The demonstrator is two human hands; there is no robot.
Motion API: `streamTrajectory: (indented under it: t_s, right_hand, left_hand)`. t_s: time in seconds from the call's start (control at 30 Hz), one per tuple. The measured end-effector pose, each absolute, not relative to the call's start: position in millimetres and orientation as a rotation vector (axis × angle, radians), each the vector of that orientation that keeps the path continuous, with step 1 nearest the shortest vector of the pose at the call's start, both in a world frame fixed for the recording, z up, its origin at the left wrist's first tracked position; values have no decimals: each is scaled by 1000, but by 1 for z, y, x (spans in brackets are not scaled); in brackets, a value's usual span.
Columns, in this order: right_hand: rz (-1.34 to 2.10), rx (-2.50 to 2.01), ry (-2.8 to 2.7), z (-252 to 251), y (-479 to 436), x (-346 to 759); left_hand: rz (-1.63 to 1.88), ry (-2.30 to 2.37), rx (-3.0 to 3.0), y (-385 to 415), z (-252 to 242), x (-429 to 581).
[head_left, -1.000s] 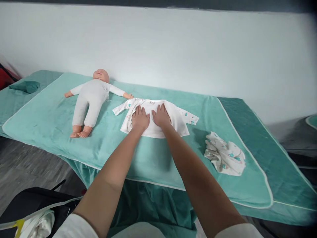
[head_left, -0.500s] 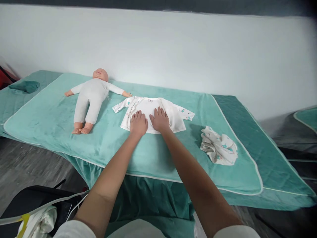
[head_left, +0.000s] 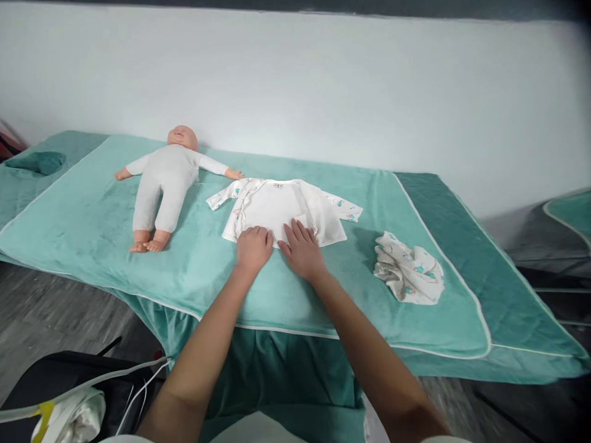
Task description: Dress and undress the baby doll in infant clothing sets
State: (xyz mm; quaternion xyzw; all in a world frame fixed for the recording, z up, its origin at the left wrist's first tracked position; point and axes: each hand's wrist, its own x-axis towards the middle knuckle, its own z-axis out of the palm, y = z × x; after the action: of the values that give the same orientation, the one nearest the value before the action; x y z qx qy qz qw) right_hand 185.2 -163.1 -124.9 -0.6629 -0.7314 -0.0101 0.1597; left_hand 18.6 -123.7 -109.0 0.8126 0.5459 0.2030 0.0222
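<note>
A white baby shirt (head_left: 272,206) lies spread open, its patterned sleeves stretched to both sides. Over its lower edge rests my left hand (head_left: 254,249), open, with the fingers laid on the cloth and slightly bent. Just beside it, my right hand (head_left: 303,249) lies palm down and open, fingers stretched over the hem. Left of the shirt a baby doll (head_left: 166,172) with a white cloth body lies on its back, one hand close to the shirt's left sleeve. A crumpled patterned cloth garment (head_left: 410,271) sits to the right.
Everything lies on a green blanket (head_left: 92,227) with pale piping, over a green-covered bed (head_left: 498,295) against a white wall (head_left: 295,92). At lower left are a black chair (head_left: 55,369), a bundled white cloth (head_left: 78,412) and a pale tube (head_left: 115,370).
Both hands have slid toward me, from the middle of the shirt down to its lower edge. The doll and the crumpled garment stay in place; the view has shifted slightly.
</note>
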Motion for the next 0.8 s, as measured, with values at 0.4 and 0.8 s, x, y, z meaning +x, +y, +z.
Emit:
streamTrajectory:
  t_s: [0.4, 0.8]
  right_hand:
    - [-221, -1802, -2062, -115, -202, 241]
    - [-399, -1859, -2026, -112, -192, 246]
  left_hand:
    - [633, 1706, 2502, -118, -109, 20]
    - [650, 1724, 2488, -116, -110, 20]
